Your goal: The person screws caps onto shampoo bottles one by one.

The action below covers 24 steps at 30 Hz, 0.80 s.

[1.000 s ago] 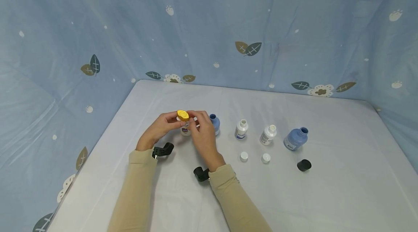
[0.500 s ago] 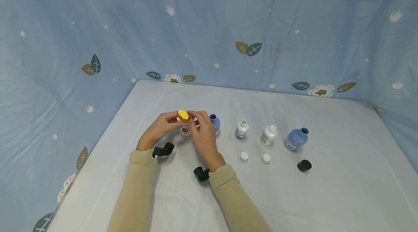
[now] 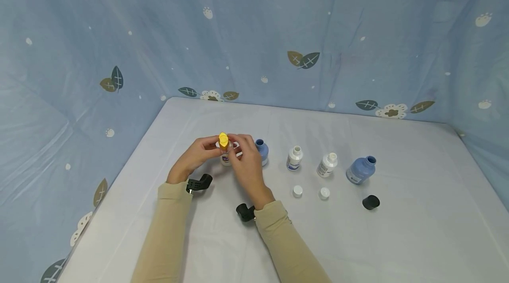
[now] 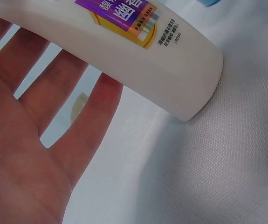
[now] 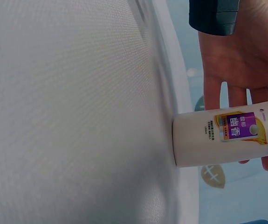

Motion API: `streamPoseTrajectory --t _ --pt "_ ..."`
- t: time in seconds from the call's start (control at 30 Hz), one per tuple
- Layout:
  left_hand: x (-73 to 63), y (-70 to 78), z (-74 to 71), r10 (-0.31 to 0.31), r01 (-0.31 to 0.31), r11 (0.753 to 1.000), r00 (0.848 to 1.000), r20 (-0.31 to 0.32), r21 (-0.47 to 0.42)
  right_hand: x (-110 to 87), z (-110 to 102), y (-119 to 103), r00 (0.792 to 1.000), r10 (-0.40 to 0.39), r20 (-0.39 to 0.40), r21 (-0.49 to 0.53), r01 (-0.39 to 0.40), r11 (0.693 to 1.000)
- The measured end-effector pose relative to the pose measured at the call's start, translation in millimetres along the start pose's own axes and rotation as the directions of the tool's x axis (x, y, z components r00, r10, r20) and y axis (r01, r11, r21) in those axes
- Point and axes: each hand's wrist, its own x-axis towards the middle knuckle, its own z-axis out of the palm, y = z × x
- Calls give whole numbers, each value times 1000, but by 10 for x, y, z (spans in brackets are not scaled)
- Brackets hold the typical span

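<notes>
A white bottle (image 3: 226, 159) with a purple and yellow label stands upright on the table between the hands. My left hand (image 3: 195, 158) grips it near the top from the left. On its top is a yellow cap (image 3: 223, 141), which the thumb and fingers of my right hand (image 3: 247, 163) pinch from the right. Close up in the left wrist view, the white bottle (image 4: 166, 70) has fingers against its side. The bottle's base meets the white cloth in the right wrist view, where the white bottle (image 5: 194, 140) shows its label. My fingers partly hide the bottle's neck.
Just behind my right hand stands an uncapped blue bottle (image 3: 261, 152). Farther right are two open white bottles, one white bottle (image 3: 294, 158) and another white bottle (image 3: 327, 165), then a blue bottle (image 3: 360, 170). A white cap (image 3: 297, 191), another white cap (image 3: 324, 193) and a black cap (image 3: 371, 202) lie in front.
The yellow cap has turned on the bottle, its raised ridge now pointing more toward me. My right fingers have shifted slightly with it. My left hand has stayed nearly still.
</notes>
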Motion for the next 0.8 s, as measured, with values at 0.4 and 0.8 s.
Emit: streamPoseTrajectory --t 0.4,0.8 --pt "82 -212 -40 9 -9 1000 1000 24 -18 5 4 -1 998 7 63 13 -8 1000" --pt "91 -237 -36 -7 7 1000 1000 19 -29 2 5 14 999 10 39 -5 -10 1000"
